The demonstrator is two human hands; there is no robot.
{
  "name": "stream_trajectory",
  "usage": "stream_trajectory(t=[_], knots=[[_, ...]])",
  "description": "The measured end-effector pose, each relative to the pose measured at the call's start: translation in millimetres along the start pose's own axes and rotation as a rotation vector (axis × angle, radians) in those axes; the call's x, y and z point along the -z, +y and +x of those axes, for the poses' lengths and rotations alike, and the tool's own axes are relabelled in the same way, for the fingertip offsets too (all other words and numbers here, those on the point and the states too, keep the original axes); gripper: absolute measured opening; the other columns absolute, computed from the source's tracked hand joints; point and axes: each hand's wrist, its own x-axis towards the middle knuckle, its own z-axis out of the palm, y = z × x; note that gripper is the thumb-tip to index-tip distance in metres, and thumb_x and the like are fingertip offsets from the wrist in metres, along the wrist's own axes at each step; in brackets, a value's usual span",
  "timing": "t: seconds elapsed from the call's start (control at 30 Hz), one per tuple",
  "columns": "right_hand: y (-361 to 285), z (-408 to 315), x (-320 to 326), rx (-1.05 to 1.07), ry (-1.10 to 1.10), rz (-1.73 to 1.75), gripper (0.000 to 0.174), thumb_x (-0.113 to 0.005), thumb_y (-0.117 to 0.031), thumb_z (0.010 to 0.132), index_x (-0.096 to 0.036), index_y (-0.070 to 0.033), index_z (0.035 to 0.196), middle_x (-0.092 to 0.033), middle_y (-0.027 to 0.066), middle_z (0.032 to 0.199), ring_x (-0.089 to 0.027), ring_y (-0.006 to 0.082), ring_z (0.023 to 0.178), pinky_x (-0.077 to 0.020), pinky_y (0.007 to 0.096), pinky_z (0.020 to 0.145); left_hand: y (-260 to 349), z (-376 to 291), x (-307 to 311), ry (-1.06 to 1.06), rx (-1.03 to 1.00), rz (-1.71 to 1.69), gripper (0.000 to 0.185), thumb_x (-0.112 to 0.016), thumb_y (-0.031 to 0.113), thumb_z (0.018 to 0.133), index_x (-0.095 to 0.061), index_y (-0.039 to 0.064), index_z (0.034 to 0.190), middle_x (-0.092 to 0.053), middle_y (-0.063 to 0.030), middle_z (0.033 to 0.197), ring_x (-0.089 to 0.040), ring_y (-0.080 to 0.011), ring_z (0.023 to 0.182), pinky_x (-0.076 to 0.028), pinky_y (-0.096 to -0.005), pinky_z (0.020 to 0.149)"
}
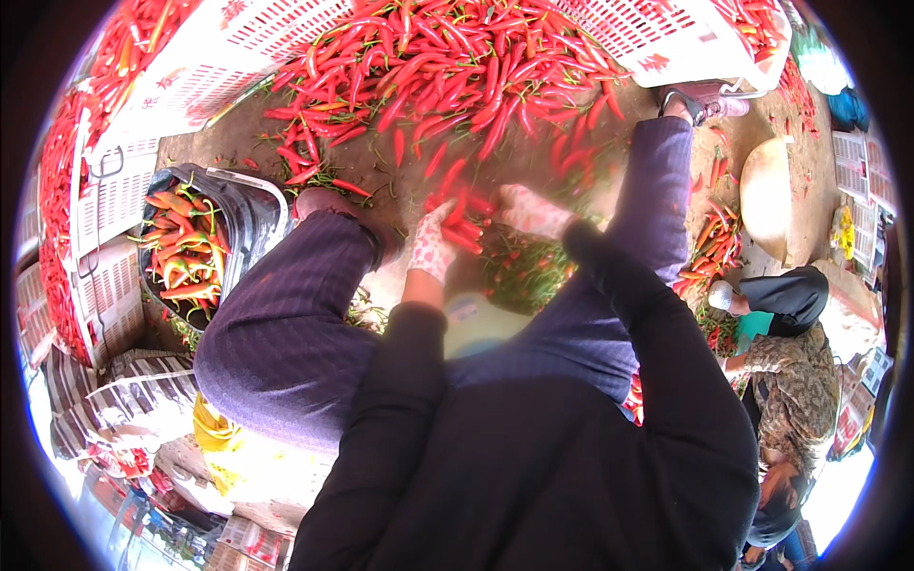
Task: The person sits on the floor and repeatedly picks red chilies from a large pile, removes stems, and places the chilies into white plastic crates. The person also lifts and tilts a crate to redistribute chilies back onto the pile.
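My left hand, in a patterned glove, holds several red chili peppers in a bunch above the ground between my knees. My right hand, gloved in the same pattern, is just right of the bunch. Its fingertips are blurred, so whether they grip a pepper is unclear. In front of both hands spreads a large heap of red chili peppers, many with green stems. Below my right hand lies a pile of green stems mixed with red bits.
White slatted crates flank the heap, another crate at right. A black-lined container of orange-red peppers stands by my left knee. A pale round basin tilts at right, near loose peppers. A person sits at far right.
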Motion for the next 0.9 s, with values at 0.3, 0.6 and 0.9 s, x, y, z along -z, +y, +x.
stream_trajectory(t=[0.3,0.6,0.9], knots=[[3.8,16.0,-23.6,0.236,0.186,-0.229,0.028,-0.047,-0.003,0.066,-0.053,0.003,0.092,-0.057,0.0214,0.080,-0.055,0.0331,0.081,-0.0430,0.0375,0.067,20.8,-41.1,-50.1,-0.062,-0.115,0.237,0.026,-0.065,0.002,0.065,-0.054,0.006,0.089,-0.057,-0.0034,0.082,-0.055,-0.0172,0.071,-0.048,-0.0317,0.061],[34.1,35.8,-26.1,0.230,-0.623,-0.998,0.010,-0.053,-0.011,0.065,-0.061,-0.006,0.070,-0.061,0.0108,0.073,-0.060,0.0252,0.070,-0.0478,0.0342,0.058,45.9,-30.1,-52.2,0.266,-0.437,0.086,0.039,-0.069,0.001,0.060,-0.052,0.005,0.094,-0.057,-0.0080,0.085,-0.056,-0.0213,0.073,-0.047,-0.0362,0.065],[0.6,122.9,-19.7,0.330,0.397,-1.222,0.015,-0.042,-0.011,0.075,-0.055,-0.005,0.080,-0.058,0.0157,0.078,-0.060,0.0262,0.070,-0.0472,0.0377,0.055,29.5,-15.1,-8.0,0.279,-0.199,0.093,0.018,-0.057,0.014,0.073,-0.054,0.005,0.089,-0.056,-0.0085,0.075,-0.055,-0.0233,0.067,-0.047,-0.0390,0.060]])
